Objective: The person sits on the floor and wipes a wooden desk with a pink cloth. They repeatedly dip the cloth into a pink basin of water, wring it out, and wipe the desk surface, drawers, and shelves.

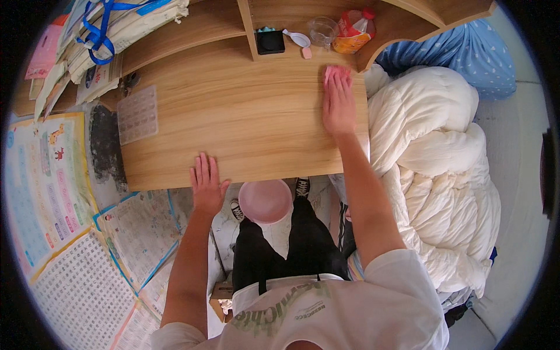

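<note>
My right hand [339, 105] lies flat on a pink cloth [333, 70], pressing it to the wooden desk top [245, 118] near its far right corner. The cloth shows at the fingertips; its remaining part is hidden under the fingers. At the front edge, left of the middle, my left hand [206, 183] rests with fingers spread on the desk and holds nothing. A clear plastic tray with small round hollows [138, 114] sits at the desk's left end.
Along the desk's back stand a black box [270, 42], a white spoon [299, 38], a pink block [306, 53], a clear container [323, 31] and a red-capped pouch [355, 33]. Stacked papers [118, 41] fill the left shelf. A pink basin [265, 201] is below; a white quilt [433, 131] lies right.
</note>
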The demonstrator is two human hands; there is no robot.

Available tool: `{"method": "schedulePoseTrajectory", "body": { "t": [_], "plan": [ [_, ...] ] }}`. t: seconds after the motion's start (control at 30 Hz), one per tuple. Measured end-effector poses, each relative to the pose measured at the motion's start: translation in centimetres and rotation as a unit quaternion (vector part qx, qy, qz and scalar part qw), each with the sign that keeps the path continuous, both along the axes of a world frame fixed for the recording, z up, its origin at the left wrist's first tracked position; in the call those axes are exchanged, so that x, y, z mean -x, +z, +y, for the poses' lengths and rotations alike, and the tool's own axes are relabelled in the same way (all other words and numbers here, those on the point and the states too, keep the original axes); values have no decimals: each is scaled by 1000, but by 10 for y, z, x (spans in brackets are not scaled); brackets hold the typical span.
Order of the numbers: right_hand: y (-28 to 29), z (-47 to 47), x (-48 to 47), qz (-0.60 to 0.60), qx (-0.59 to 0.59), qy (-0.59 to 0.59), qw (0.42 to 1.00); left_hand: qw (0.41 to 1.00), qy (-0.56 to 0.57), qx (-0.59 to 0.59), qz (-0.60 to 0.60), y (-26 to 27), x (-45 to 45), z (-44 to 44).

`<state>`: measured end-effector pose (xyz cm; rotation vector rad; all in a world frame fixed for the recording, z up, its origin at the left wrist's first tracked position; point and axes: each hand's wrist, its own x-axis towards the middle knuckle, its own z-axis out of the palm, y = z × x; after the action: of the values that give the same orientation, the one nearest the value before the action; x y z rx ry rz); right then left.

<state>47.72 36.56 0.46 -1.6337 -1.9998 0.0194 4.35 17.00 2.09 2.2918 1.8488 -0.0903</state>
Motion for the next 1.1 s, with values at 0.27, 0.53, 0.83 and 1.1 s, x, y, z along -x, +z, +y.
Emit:
{"method": "schedulePoseTrajectory", "body": {
  "t": [0.27, 0.53, 0.83, 1.1],
  "plan": [
    [23, -149, 69, 6, 104, 79, 991, 1000, 9, -9, -18, -5, 4, -4],
    [14, -39, 164, -24, 61, 31, 997, 999, 4, -8, -37, -2, 4, 0],
    [-7, -21, 257, -40, 135, 116, 983, 999, 30, -13, -42, -14, 7, -7],
    [-15, 117, 358, -90, 89, 9, 992, 993, 45, -44, -104, -12, 9, -9]
  ]
}}
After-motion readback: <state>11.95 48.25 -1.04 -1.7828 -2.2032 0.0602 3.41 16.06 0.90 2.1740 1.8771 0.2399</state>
